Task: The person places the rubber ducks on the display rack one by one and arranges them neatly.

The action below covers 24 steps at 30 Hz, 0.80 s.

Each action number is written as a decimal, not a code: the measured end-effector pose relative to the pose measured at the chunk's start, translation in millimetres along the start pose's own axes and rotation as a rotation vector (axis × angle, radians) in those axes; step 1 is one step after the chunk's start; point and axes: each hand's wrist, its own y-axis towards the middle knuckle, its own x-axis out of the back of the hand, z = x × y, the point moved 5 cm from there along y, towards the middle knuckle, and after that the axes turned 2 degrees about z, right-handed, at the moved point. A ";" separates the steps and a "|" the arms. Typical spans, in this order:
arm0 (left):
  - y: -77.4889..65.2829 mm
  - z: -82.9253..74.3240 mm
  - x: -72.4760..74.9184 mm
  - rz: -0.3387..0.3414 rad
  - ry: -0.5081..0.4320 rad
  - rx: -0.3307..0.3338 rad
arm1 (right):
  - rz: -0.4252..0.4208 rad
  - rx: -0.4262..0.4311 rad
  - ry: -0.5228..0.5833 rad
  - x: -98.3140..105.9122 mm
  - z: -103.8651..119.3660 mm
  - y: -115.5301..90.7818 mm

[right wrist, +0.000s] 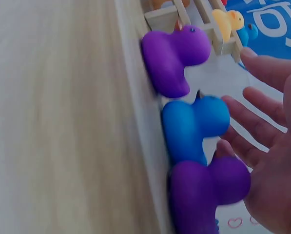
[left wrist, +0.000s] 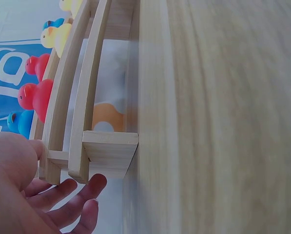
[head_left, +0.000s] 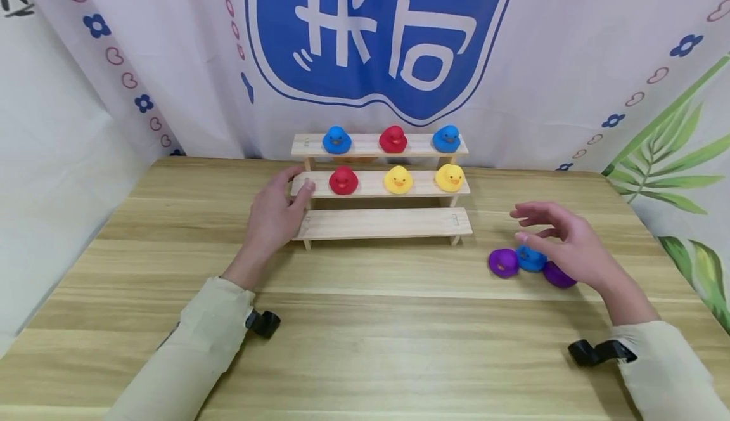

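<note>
A three-step wooden rack (head_left: 388,223) stands at the back of the table. My left hand (head_left: 276,210) grips the left end of its middle step, thumb on top (left wrist: 16,158). On the top step sit a blue duck (head_left: 337,141), a red duck (head_left: 393,140) and another blue duck (head_left: 447,139). The middle step bears a red duck (head_left: 343,181) and two yellow ducks (head_left: 398,181). Over a row of a purple duck (head_left: 504,263), a blue duck (head_left: 531,259) and a second purple duck (right wrist: 199,190), my right hand (head_left: 561,243) hovers with loosely bent fingers, holding nothing.
Behind the rack hangs a white cloth (head_left: 188,59) with a blue printed emblem (head_left: 365,85). The wooden table (head_left: 365,345) runs from there toward me. A black wrist mount (head_left: 263,324) sits at the left cuff, and another (head_left: 595,352) at the right.
</note>
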 end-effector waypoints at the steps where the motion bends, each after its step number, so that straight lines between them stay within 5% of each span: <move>1: 0.0 0.2 0.2 -0.001 0.000 -0.001 | 0.009 0.004 0.005 0.0 -2.2 -1.4; 13: -0.3 0.1 -0.3 0.005 0.001 0.006 | 0.172 -0.102 -0.057 0.7 -23.4 -17.2; 24: -0.6 -0.1 0.3 0.001 0.006 0.010 | 0.216 -0.168 -0.148 -0.3 -29.8 -15.7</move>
